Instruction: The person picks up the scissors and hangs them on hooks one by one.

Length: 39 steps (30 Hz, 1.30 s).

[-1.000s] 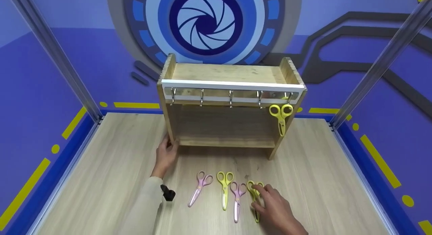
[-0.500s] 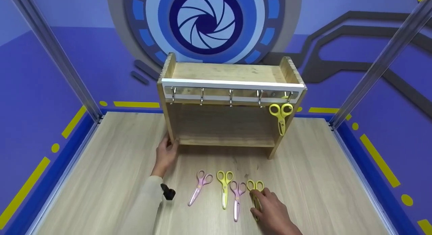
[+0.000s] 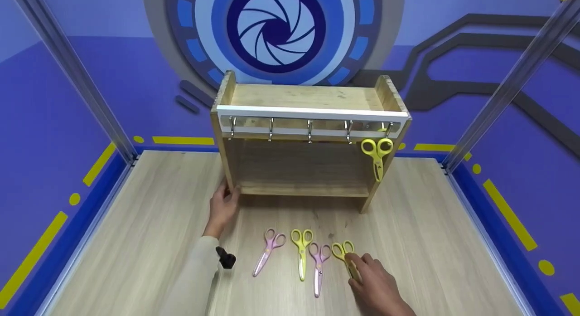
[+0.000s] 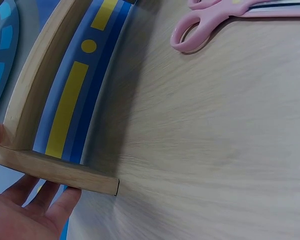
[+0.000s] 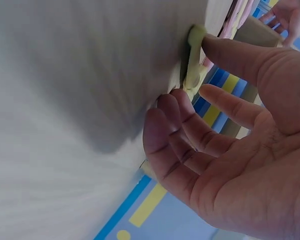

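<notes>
My left hand (image 3: 223,211) grips the lower left side of a wooden shelf (image 3: 301,190). In the left wrist view, the thumb lies on one face of the side panel (image 4: 59,170) and the fingers on the other. With thumb and fingers, my right hand (image 3: 377,282) pinches the blade part of yellow scissors (image 3: 353,271) at the table's front right. The handle loops point away from me. In the right wrist view, the thumb touches one edge of the scissors (image 5: 194,62); the fingers partly hide them.
Pink scissors (image 3: 268,251), yellow scissors (image 3: 302,250) and more pink scissors (image 3: 318,267) lie left of my right hand. A metal hook rail (image 3: 310,125) crosses the shelf front. Yellow scissors (image 3: 378,157) hang from its rightmost hook. Blue printed walls (image 3: 136,80) surround the table.
My right hand has closed on the yellow scissors and moved slightly right. Their blade end has swung right, so they lie at a slant. The left hand and shelf stay put.
</notes>
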{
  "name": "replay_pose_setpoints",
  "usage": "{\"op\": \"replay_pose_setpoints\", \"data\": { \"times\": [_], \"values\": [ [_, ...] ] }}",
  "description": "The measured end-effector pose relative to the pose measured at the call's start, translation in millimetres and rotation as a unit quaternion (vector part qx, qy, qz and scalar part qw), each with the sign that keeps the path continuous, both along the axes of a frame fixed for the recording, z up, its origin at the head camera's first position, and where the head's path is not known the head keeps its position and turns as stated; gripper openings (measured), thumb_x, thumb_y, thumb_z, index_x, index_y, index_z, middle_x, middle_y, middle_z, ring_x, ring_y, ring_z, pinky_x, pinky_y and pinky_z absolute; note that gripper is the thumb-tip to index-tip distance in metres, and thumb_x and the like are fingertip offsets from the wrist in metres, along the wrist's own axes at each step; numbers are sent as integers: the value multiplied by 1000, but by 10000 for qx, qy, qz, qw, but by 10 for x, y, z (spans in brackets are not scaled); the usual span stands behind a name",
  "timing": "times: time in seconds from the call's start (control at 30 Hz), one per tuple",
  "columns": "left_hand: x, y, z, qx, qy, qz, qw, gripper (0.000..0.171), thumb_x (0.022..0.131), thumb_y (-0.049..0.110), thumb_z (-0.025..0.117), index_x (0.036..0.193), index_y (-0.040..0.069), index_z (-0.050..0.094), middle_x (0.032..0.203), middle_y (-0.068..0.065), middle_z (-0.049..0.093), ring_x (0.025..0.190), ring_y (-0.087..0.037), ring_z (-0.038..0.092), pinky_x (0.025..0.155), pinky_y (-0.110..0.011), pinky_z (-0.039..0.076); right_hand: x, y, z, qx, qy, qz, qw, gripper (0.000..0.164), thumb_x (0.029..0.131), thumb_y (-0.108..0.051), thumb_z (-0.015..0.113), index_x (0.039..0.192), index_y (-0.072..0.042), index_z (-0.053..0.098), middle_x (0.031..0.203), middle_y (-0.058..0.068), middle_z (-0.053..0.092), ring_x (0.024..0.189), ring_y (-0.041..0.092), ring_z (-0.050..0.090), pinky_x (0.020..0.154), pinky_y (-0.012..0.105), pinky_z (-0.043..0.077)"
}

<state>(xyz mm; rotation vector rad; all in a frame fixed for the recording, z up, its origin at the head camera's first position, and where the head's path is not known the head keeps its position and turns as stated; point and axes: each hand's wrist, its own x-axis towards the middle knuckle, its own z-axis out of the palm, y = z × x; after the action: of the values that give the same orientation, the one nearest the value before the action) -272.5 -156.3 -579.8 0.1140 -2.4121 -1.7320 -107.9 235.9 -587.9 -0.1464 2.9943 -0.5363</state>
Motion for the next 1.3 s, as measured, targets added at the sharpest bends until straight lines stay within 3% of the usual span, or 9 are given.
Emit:
{"op": "replay_pose_setpoints", "data": {
  "times": [0.27, 0.47, 0.7, 0.97, 1.3],
  "values": [
    [-3, 3, 5, -94, 63, 35, 9999, 58, 107, 28, 56, 159, 9, 38, 149, -22, 51, 136, -37, 51, 109, -52, 46, -90, 167, 2, 53, -192, -438, 9988, 39, 87, -7, 80, 122, -20, 69, 93, -4, 59, 83, 16, 58, 63, 38, 51],
    [-22, 2, 13, -143, 108, 37, 9998, 58, 107, 27, 56, 158, 8, 38, 148, -23, 52, 136, -37, 51, 109, -52, 46, -177, 225, -6, -1, -283, -473, 9985, 25, 90, -6, 77, 113, -18, 74, 89, -4, 60, 80, 16, 58, 63, 40, 53],
    [-11, 9, 9, -38, 111, 33, 9999, 61, 107, 29, 57, 160, 10, 35, 149, -22, 51, 137, -37, 51, 108, -52, 47, -198, 258, -17, -79, -60, -447, 9990, 27, 83, 0, 81, 103, -16, 76, 83, -3, 57, 77, 15, 56, 61, 39, 51],
    [-9, -2, -26, -146, 303, 24, 9994, 59, 106, 26, 58, 158, 7, 37, 145, -25, 54, 134, -39, 53, 106, -53, 48, -207, 261, -29, -58, 47, -612, 9981, 19, 84, -4, 82, 98, -15, 75, 83, -3, 58, 75, 14, 57, 61, 39, 51],
    [3, -11, -18, -92, 232, -22, 9997, 59, 107, 29, 57, 159, 8, 37, 147, -24, 52, 135, -38, 53, 106, -53, 48, -223, 254, -46, 3, -39, -667, 9978, 19, 84, -4, 82, 98, -15, 75, 81, -4, 58, 74, 14, 58, 62, 41, 51]
  ]
}}
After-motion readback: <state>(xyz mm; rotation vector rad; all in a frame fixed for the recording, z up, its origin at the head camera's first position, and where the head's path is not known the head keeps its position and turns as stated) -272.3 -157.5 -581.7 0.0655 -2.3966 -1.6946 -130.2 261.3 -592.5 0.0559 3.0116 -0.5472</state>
